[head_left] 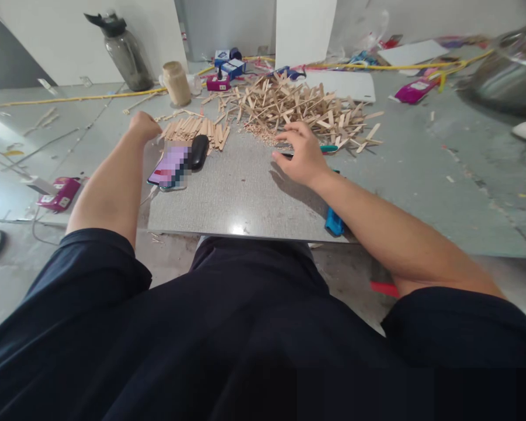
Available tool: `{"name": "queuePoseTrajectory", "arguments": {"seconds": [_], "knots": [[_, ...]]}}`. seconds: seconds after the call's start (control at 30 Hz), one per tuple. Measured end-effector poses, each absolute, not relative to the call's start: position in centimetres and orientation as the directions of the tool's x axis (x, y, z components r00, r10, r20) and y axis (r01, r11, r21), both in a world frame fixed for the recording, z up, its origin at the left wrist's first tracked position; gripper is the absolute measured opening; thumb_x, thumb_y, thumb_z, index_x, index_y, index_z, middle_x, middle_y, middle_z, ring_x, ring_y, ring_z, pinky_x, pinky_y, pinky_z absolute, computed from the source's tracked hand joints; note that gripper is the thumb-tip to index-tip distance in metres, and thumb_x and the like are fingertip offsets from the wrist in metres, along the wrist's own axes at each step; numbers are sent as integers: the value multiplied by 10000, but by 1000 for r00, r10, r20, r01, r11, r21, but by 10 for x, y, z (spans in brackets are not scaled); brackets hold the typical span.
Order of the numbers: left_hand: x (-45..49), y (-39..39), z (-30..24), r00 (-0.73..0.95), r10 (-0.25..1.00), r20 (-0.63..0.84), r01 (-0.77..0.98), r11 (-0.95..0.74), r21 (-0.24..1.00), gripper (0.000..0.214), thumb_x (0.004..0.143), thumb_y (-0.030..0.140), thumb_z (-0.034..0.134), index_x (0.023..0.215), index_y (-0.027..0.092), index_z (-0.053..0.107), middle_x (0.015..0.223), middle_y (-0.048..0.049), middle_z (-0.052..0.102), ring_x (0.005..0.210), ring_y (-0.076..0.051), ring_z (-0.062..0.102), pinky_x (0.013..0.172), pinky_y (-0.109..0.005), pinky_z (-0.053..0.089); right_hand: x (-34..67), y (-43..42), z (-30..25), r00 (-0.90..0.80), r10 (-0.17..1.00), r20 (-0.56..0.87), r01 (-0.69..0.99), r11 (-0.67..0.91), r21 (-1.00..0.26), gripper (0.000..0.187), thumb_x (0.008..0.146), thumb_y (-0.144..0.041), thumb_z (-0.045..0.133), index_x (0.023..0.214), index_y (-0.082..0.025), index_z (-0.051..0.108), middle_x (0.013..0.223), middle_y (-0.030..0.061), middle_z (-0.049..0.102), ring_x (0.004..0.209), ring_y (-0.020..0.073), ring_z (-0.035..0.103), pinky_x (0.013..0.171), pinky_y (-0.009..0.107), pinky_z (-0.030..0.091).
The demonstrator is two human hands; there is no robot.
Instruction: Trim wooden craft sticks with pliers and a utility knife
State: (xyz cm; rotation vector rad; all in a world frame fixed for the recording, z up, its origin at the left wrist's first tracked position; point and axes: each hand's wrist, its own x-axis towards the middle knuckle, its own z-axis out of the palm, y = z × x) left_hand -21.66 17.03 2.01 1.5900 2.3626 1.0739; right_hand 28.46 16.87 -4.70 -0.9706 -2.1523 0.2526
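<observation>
My left hand [144, 126] is curled into a fist at the left end of a neat row of wooden sticks [197, 130]; whether it holds one is hidden. My right hand [301, 153] hovers palm down with fingers spread over the grey board [241, 193], at the near edge of a big loose pile of wooden sticks [298, 105]. Under its fingers lie a teal-handled tool [328, 148] and a heap of small wood offcuts [263, 133].
A phone [170, 168] and a black case [199, 152] lie beside the left forearm. A blue tool [334, 222] sits under the right forearm. Behind stand a tan jar [177, 83], a dark water bottle [123, 51], small boxes [228, 65] and a metal bowl [508, 70].
</observation>
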Motion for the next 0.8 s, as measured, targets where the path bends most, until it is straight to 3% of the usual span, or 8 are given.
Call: {"name": "queuePoseTrajectory", "arguments": {"seconds": [0.07,0.13,0.2,0.27,0.4,0.53,0.7,0.8], "knots": [[-214,165,32,-550,828,109,730,414,544,422,1108,445,815,1417,168,740,1406,-102,793,1266,-242,768,1168,-518,674,284,170,-49,-423,722,548,584,679,-444,459,930,-359,754,1386,-302,738,1638,192,627,1575,457,614,1335,722,533],[-211,157,43,-568,823,-5,713,495,496,250,1039,344,910,1163,149,813,1142,-24,837,1151,-191,771,1253,-510,611,284,170,-50,-417,732,539,600,667,-442,502,925,-357,761,1421,-291,728,1673,197,602,1598,469,597,1348,728,509],[-208,148,49,-543,834,-102,714,522,467,250,832,141,1067,885,160,824,714,115,714,906,-103,625,1410,-421,435,284,170,-51,-405,750,523,623,645,-442,551,921,-360,771,1462,-286,705,1711,198,573,1625,483,567,1346,746,483],[-205,140,49,-487,861,-148,742,497,451,342,733,47,1098,777,215,803,547,176,569,791,-95,477,1413,-298,351,284,170,-52,-391,765,512,642,626,-443,584,922,-372,790,1491,-297,681,1749,185,541,1638,481,537,1332,758,462],[-198,130,43,-409,906,-111,804,415,426,354,813,87,1066,696,239,769,512,162,508,761,-132,391,1353,-202,314,287,172,-53,-365,752,549,601,641,-477,577,951,-438,845,1490,-375,650,1812,92,507,1574,391,532,1342,711,396],[-196,121,43,-383,920,-84,841,385,381,379,827,-96,946,707,216,767,497,162,479,747,-140,383,1317,-186,323,288,168,-48,-353,764,541,597,629,-498,600,953,-437,868,1504,-409,631,1843,66,487,1466,329,591,1356,677,350],[-198,109,46,-365,928,-78,862,368,349,417,734,-159,950,747,225,789,509,185,514,698,-123,402,1122,-119,439,290,153,-26,-377,780,500,703,592,-394,597,1015,-503,752,1572,-341,608,1840,135,460,1615,450,516,1307,731,424],[-197,106,41,-371,928,-23,867,356,349,450,758,-148,939,681,247,737,479,183,428,685,-136,360,1065,-88,447,298,151,-5,-362,779,512,691,593,-413,479,1077,-569,698,1528,-434,606,1797,84,508,1666,334,436,1325,600,469]]}}
